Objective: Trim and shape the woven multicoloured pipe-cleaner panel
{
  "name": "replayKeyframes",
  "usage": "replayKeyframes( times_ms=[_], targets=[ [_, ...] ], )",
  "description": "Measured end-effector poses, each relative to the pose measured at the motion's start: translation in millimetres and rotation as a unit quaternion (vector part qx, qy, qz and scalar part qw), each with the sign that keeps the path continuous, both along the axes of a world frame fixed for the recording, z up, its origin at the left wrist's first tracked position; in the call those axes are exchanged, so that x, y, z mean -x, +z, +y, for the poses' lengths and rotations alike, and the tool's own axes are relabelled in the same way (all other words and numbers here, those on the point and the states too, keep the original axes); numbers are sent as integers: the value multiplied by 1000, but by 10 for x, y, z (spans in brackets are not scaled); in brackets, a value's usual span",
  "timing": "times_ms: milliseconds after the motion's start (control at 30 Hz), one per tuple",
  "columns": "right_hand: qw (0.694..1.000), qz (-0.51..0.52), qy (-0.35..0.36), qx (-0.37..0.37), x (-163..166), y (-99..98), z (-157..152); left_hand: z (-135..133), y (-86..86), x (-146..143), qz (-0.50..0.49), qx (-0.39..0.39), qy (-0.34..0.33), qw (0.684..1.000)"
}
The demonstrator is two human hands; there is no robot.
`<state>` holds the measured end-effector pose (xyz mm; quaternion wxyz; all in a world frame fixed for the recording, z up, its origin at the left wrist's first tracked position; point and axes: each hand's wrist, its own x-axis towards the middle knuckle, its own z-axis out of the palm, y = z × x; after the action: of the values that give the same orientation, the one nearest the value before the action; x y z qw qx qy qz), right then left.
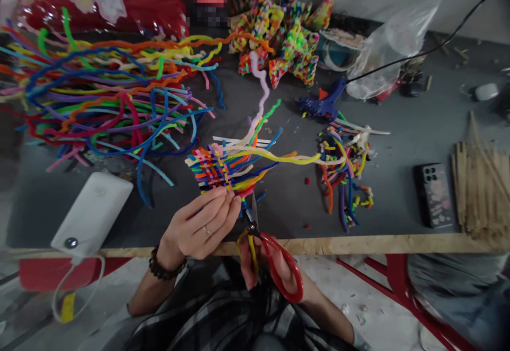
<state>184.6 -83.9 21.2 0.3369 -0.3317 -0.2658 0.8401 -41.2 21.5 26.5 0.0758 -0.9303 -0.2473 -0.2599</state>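
My left hand (209, 222) pinches the near edge of a woven piece of coloured pipe cleaners (211, 168), which lies at the middle of the table. Loose strands fan out from its right side, among them a long yellow one (279, 154) and a pale lilac one (261, 93). In my right hand (255, 263) are scissors with red and yellow handles (292, 282). Their blades are parted and point away from me, right beside my left fingertips and the strand ends. Whether the blades touch a strand, I cannot tell.
A big heap of pipe cleaners (107, 91) covers the left, near a white power bank (93, 210). Woven colourful pieces (295, 43) stand at the back. A blue glue gun (324, 101), cut scraps (345, 165), a phone (434, 194) and wooden sticks (480, 191) lie rightward.
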Motion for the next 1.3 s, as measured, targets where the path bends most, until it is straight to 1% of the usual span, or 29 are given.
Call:
replayKeyframes(
  times_ms=[67,200,367,567,667,800,933,1033,1100,1200,1300],
  targets=[
    [999,-38,15,-13,-17,43,54,-11,3,7,1,3,-6,1000],
    [993,-107,17,-41,-24,128,166,-37,14,0,2,10,-13,1000],
    [993,-111,21,21,15,173,171,-51,10,-17,8,-3,-18,1000],
    [989,-132,0,62,59,184,147,-54,0,-18,10,-9,-11,1000],
    [988,-143,-5,53,78,191,160,-55,5,-22,13,-7,-11,1000],
    [987,-158,8,41,77,208,174,-52,5,-16,12,-5,-15,1000],
    [989,-142,14,49,34,197,178,-60,-15,-4,14,-10,-21,1000],
    [992,-122,13,30,16,154,176,-73,-28,-5,34,-14,-26,999],
    [994,-108,12,20,19,108,162,-79,-28,-8,41,-22,-16,999],
    [997,-72,20,36,23,40,121,-79,-13,-3,31,-29,-7,999],
    [997,-53,30,49,8,28,92,-60,6,17,31,-21,-6,999]
  ],
)
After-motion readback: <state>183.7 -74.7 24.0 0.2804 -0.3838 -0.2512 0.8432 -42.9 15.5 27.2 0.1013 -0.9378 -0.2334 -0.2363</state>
